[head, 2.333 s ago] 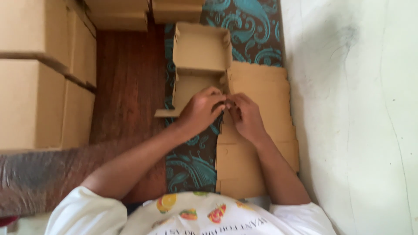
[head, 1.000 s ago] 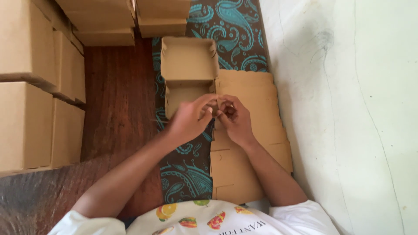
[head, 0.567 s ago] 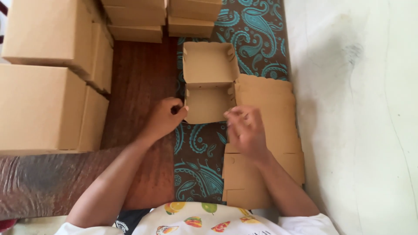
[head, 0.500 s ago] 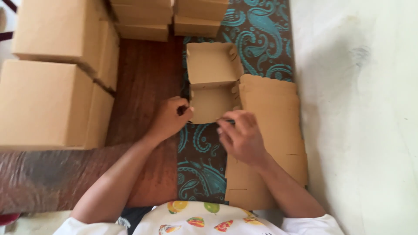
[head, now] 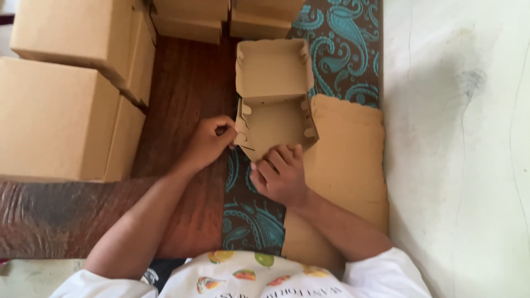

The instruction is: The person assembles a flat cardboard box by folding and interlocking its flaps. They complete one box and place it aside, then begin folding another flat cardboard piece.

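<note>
Between stacked boxes (head: pixel 66 110), hands (head: pixel 245 157) apparently pinching carton (head: pixel 273 94) edges

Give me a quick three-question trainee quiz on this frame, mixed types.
1. True or false: the left hand pinches the left wall of the open cardboard box.
2. Where does the right hand rest? A) on the box's near edge B) on the stacked closed boxes C) on the white floor
3. What lies right of the box on the patterned cloth?

Key: 1 true; 2 A; 3 a stack of flat cardboard blanks.
</note>
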